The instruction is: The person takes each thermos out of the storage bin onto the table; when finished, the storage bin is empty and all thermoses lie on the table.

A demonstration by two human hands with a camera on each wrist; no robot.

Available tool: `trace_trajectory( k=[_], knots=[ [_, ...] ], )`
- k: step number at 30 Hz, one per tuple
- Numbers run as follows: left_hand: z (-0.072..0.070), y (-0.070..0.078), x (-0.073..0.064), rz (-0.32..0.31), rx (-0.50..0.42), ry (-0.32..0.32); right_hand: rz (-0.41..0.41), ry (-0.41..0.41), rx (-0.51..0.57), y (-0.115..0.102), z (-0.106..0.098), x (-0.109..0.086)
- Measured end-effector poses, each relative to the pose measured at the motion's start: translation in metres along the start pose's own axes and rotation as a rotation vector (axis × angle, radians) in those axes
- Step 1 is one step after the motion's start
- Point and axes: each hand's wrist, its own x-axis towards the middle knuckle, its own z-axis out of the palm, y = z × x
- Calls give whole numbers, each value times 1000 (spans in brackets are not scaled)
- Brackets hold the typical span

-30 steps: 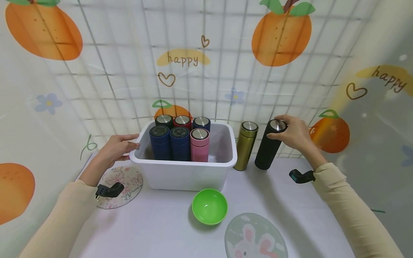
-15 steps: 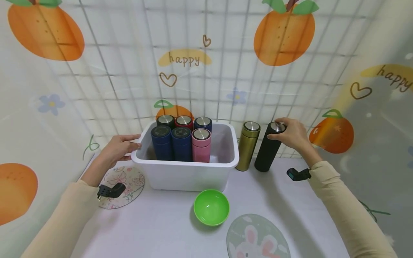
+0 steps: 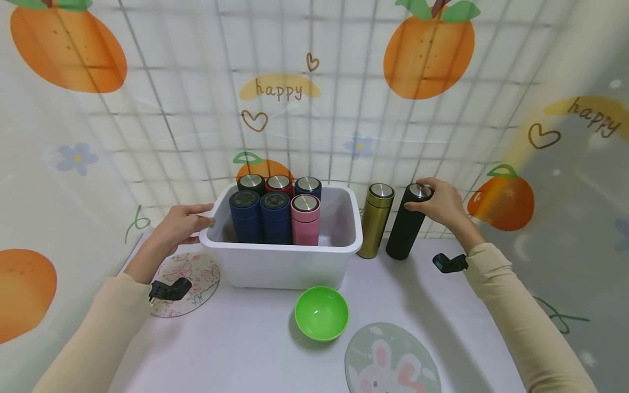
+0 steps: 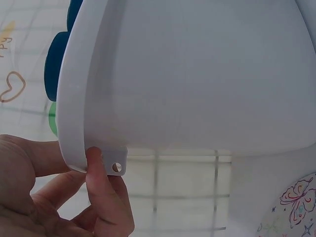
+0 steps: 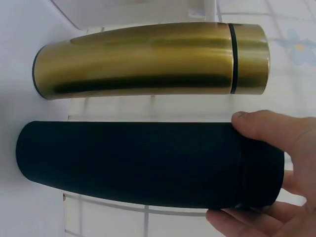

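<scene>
My right hand [image 3: 442,203] grips the top of a black thermos bottle [image 3: 404,234], thumb on one side and fingers on the other. In the right wrist view, the black bottle's base meets the white surface. A gold thermos bottle [image 3: 375,224] stands just left of it, beside the white plastic tub [image 3: 285,268]. With my left hand [image 3: 181,226] I pinch the tub's left rim; the left wrist view has fingers [image 4: 101,173] curled beneath it. Inside the tub stand several thermoses, including a pink bottle [image 3: 306,226] and a navy bottle [image 3: 245,222] in the front row.
In front of the tub sits a green bowl [image 3: 321,315]. A rabbit-print round mat [image 3: 361,355] lies at the front right, and a floral round mat [image 3: 203,278] under my left forearm. Behind everything rises a wire grid [image 3: 339,103] covered by an orange-printed sheet.
My right hand and the black thermos have shifted slightly left, and the bottle's top is a little closer to the gold one. My left hand stays at the tub's rim.
</scene>
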Motion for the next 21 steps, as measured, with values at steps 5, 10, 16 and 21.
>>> trace_trajectory(
  k=[5, 10, 16, 21],
  knots=[
    [0, -1, -1, 1, -5, 11, 0, -1, 13, -3, -2, -1],
    [1, -1, -1, -2, -18, 14, -4, 40, 34, -4, -6, -3],
    [0, -3, 1, -6, -16, 1, -30, 124, 17, -9, -14, -9],
    [0, -3, 2, -9, -8, 4, -32, 157, 27, -17, -20, -15]
  ],
)
